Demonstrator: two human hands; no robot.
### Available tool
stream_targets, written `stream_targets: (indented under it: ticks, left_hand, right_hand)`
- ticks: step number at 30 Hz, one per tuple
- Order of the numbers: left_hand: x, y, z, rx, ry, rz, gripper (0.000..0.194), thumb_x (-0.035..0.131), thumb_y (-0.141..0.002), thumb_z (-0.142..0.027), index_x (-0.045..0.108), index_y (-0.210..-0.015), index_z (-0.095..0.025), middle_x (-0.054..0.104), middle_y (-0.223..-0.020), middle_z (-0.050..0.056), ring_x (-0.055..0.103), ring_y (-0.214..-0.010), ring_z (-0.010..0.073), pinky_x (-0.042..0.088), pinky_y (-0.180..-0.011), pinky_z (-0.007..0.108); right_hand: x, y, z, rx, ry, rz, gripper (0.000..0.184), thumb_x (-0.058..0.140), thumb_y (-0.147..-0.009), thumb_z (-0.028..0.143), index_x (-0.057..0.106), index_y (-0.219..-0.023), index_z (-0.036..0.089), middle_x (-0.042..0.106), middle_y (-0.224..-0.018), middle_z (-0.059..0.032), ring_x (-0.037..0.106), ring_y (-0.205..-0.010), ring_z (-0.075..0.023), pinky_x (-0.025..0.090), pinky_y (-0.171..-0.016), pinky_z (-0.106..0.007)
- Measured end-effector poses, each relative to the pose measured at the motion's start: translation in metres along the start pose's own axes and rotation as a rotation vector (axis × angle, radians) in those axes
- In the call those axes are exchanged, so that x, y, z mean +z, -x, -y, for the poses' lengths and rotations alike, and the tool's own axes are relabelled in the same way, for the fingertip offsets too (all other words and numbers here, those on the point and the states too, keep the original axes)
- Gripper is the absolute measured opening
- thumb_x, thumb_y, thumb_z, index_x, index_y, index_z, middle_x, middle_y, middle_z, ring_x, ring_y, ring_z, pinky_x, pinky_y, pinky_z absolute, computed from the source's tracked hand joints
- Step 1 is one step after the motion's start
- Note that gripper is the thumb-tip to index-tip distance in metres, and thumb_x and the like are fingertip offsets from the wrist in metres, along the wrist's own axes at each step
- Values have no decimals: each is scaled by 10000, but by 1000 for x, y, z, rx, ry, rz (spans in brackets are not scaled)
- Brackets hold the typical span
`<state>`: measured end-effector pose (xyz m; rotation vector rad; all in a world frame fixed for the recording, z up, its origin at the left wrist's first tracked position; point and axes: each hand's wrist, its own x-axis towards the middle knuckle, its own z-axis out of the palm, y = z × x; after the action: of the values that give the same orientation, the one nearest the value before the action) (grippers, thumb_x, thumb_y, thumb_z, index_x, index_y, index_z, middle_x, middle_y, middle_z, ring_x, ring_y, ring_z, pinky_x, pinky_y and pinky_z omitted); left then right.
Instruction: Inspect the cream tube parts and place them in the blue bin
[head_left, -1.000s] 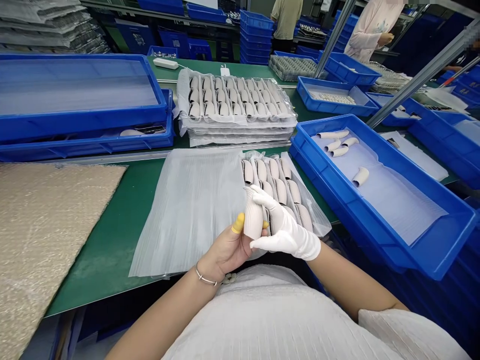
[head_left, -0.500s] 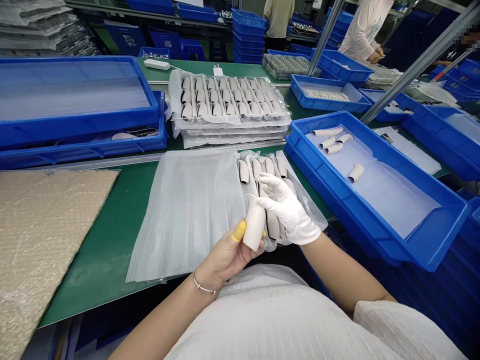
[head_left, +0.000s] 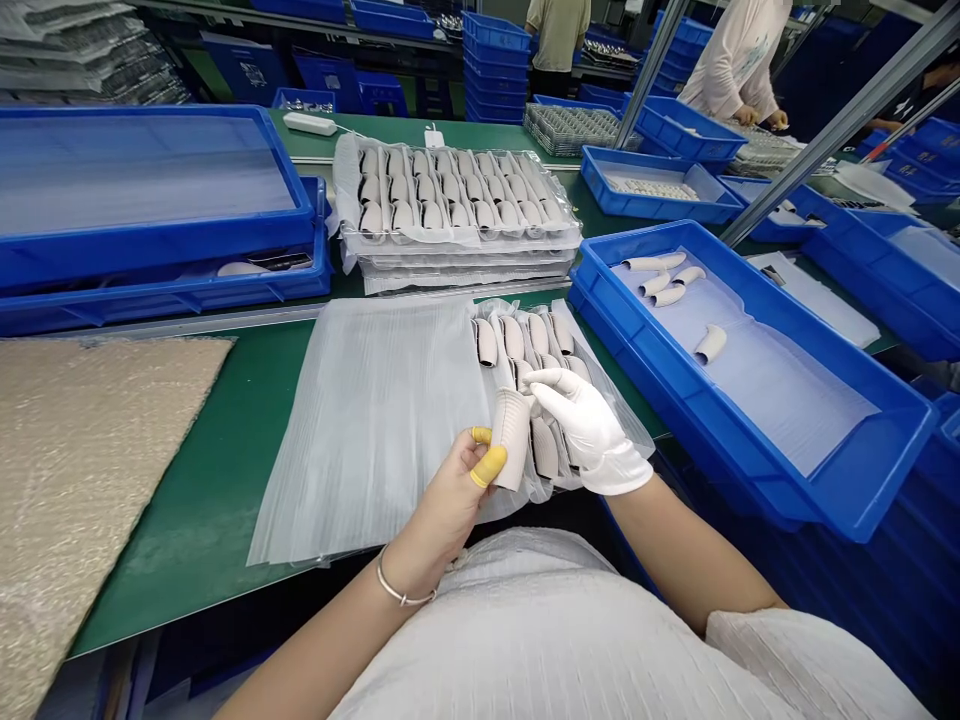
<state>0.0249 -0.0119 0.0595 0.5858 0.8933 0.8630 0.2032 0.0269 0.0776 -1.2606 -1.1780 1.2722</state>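
Note:
My left hand (head_left: 457,480), with yellow finger cots on thumb and a finger, grips a cream, ribbed, hollow curved shell piece (head_left: 511,440) by its lower left side. The piece stands roughly upright, wider end down. My right hand (head_left: 585,415), in a white glove, has thumb and fingers drawn together at the piece's top right edge. Beneath the hands, several similar shell pieces (head_left: 538,333) lie in rows in a tray lined with thin foam. The right hand covers part of those rows. A white foam sheet (head_left: 367,430) spreads to the left.
On the right, a blue bin (head_left: 795,400) holds several loose shell pieces. Stacked trays of shell pieces (head_left: 457,258) stand behind. Blue bins (head_left: 150,220) and a bubble-wrap sheet (head_left: 97,450) are at left. A metal post (head_left: 832,125) slants across the right. Other people work farther back.
The shell piece has turned in my left hand, whose thumb now lies across its side. My right hand's spread fingers have closed together near the piece's top edge.

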Motion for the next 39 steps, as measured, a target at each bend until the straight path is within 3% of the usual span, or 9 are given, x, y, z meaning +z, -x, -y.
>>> stream_targets:
  ticks: [8, 14, 18, 22, 25, 28, 32, 35, 39]
  left_hand:
    - [-1, -6, 4, 108, -165, -45, 519, 816, -691, -541, 470, -896, -213, 533, -760, -58, 476, -677, 105, 379, -634, 236]
    - [-10, -13, 15, 106, -243, 16, 496, 820, -694, -424, 437, -938, -222, 573, -790, -41, 536, -718, 127, 423, -672, 264]
    - [-9, -7, 17, 110, -192, 117, 551, 813, -707, -280, 409, -1080, -238, 606, -877, -22, 590, -799, 144, 457, -736, 285]
    - [-8, -2, 14, 113, -209, 127, 544, 784, -746, -219, 392, -1121, -251, 602, -916, -22, 589, -811, 131, 458, -742, 275]
    - [-8, -3, 14, 126, -183, 117, 566, 827, -739, -264, 413, -1126, -250, 603, -914, -23, 596, -816, 130, 468, -751, 273]
    - [-8, -4, 14, 137, -52, 118, 612, 856, -721, -423, 465, -1155, -240, 620, -903, -15, 612, -827, 145, 497, -762, 285]
    - [-5, -2, 10, -89, 187, 249, 562, 619, -863, -632, 607, -1151, -151, 687, -986, 77, 666, -844, 168, 554, -840, 337]
    - [-3, -1, 9, -268, 361, 333, 502, 571, -927, -558, 679, -1101, -100, 726, -1044, 125, 712, -892, 183, 582, -858, 316]
    - [-4, -1, 11, -327, 542, 381, 416, 619, -926, -469, 696, -1122, -109, 763, -1025, 102, 745, -900, 167, 611, -802, 247]
  right_hand:
    - [2, 3, 16, 31, 192, 167, 351, 625, -903, 522, 682, -889, 175, 609, -740, -8, 571, -692, -153, 467, -661, -292]
    - [2, -2, 16, -83, 437, 237, 411, 602, -917, 510, 563, -679, 177, 477, -635, 29, 456, -625, -128, 381, -620, -287]
    - [1, -6, 10, -19, 335, 205, 377, 613, -910, 504, 583, -728, 176, 501, -666, 30, 472, -631, -125, 387, -615, -280]
    - [-1, -8, 5, 31, 275, 190, 392, 634, -893, 522, 568, -718, 178, 476, -623, 43, 444, -575, -109, 367, -573, -268]
    - [-2, -11, 1, 71, 180, 166, 370, 667, -873, 510, 599, -745, 170, 503, -641, 37, 460, -577, -104, 362, -554, -255]
    - [-2, -14, -6, 120, 19, 120, 340, 709, -846, 491, 641, -797, 161, 524, -642, 35, 460, -561, -93, 354, -532, -241]
    - [2, -16, -18, 124, -251, 94, 354, 748, -806, 508, 659, -838, 167, 531, -637, 33, 446, -537, -87, 355, -508, -229]
    - [10, -12, -23, 112, -377, 125, 368, 762, -794, 526, 662, -846, 175, 566, -677, 16, 464, -556, -93, 388, -522, -232]
    - [17, -5, -23, 123, -483, 134, 360, 797, -770, 527, 656, -834, 201, 577, -693, 18, 493, -586, -108, 429, -545, -242]
